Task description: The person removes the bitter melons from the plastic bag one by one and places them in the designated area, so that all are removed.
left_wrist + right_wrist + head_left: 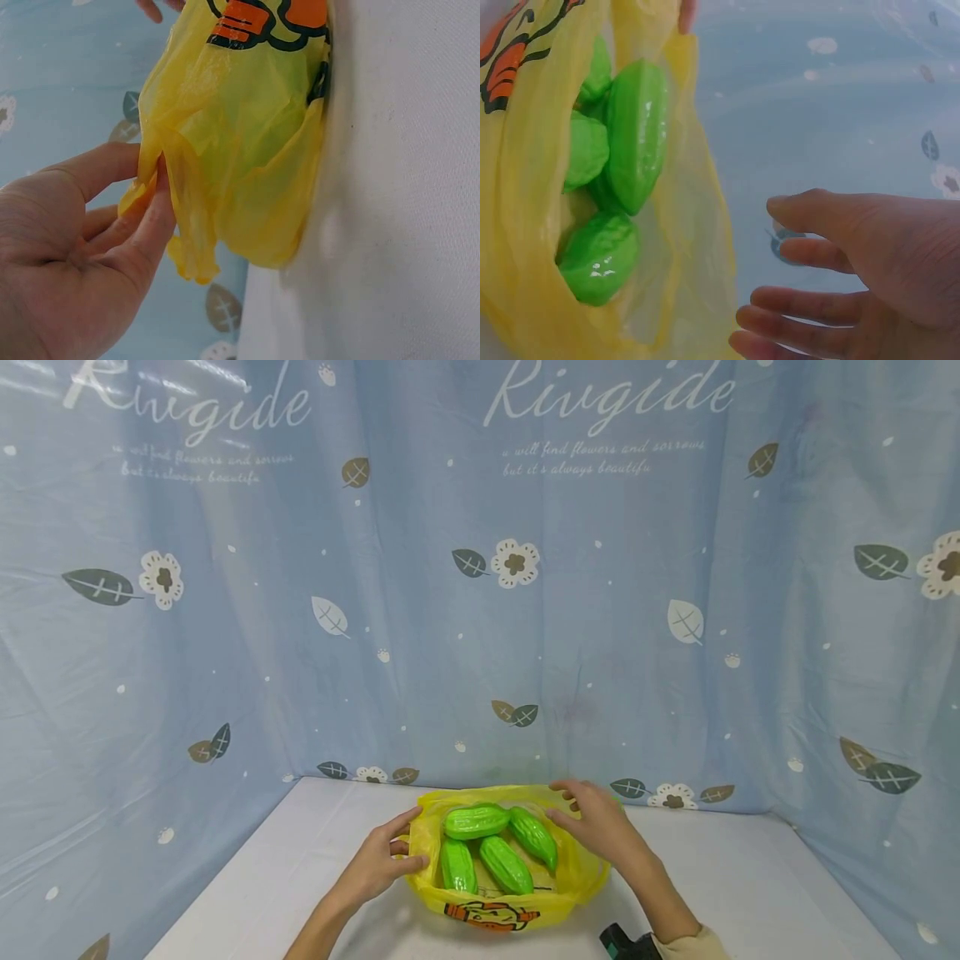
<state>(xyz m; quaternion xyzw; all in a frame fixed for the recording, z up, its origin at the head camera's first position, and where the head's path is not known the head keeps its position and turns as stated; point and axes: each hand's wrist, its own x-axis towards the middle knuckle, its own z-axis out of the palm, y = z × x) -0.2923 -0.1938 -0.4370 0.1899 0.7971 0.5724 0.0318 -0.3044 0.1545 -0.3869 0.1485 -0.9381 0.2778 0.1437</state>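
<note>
A yellow plastic bag (543,910) with an orange-and-black cartoon print sits on the white table, its mouth spread wide. Inside lie several glossy green bitter melons (506,864), over something flat and tan. On the bag's left side my left hand (378,860) pinches the rim between thumb and fingers; in the left wrist view the gathered plastic (187,202) hangs from those fingertips. At the far right rim is my right hand (596,827), its fingers spread and loosely bent. The right wrist view shows this hand (855,270) holding nothing, fingertips close beside the bag's edge.
A white table (712,893) lies under the bag. Behind it and at both sides hangs a blue curtain (585,635) with leaf and flower prints, meeting the table's back edge. A black device (630,943) is at the right wrist, near the beige sleeve (697,946).
</note>
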